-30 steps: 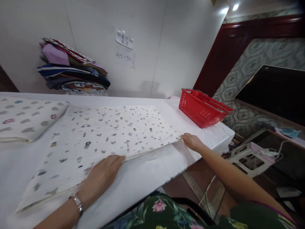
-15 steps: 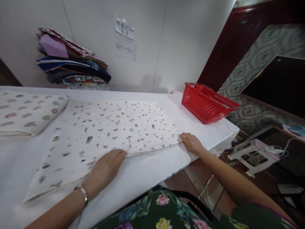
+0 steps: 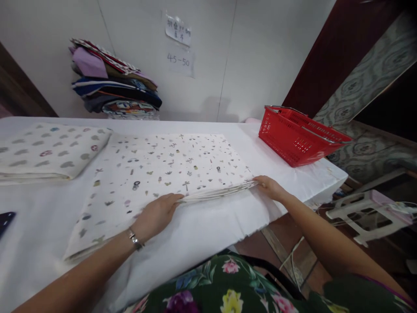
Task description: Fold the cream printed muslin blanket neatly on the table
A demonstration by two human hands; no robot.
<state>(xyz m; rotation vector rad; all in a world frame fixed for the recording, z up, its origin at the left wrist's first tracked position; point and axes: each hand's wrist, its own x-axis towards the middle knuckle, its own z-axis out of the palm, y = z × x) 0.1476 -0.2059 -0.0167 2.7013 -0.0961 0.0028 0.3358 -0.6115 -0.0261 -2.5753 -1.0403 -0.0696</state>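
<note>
A white cloth with small printed motifs [image 3: 169,169] lies folded in layers on the white-covered table [image 3: 208,234]. My left hand [image 3: 158,217], with a metal bracelet at the wrist, grips the near edge of this cloth around its middle, fingertips pressed on the layers. At the near right corner, my right hand [image 3: 269,188] pinches the stacked layers, which show as several thin edges between the two hands. The thumbs are mostly hidden.
Another folded printed cloth [image 3: 48,150] lies at the left. A red basket [image 3: 299,138] stands at the back right. Folded fabrics [image 3: 114,82] are piled against the wall. A dark object [image 3: 5,221] shows at the left edge, and a white stool [image 3: 371,213] stands right of the table.
Both hands have closed on the near edge of the cloth and raised it slightly, so its layers now show. The view has shifted left.
</note>
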